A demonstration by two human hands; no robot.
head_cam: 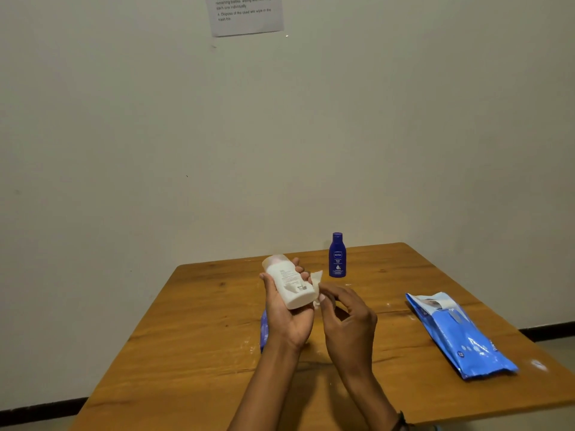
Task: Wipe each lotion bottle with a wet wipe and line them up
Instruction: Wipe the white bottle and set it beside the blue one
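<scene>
Lying tilted in the gripping left hand (287,318), white bottle (291,283) meets right hand (348,318)'s pinched wipe (316,279).

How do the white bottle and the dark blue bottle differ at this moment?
The white bottle lies tilted in the left hand, above the table; the dark blue bottle stands upright on it, untouched. The right hand holds a wet wipe at the white bottle's side; nothing is at the dark blue bottle. Their colours differ, white against dark blue. Both carry printed text.
</scene>
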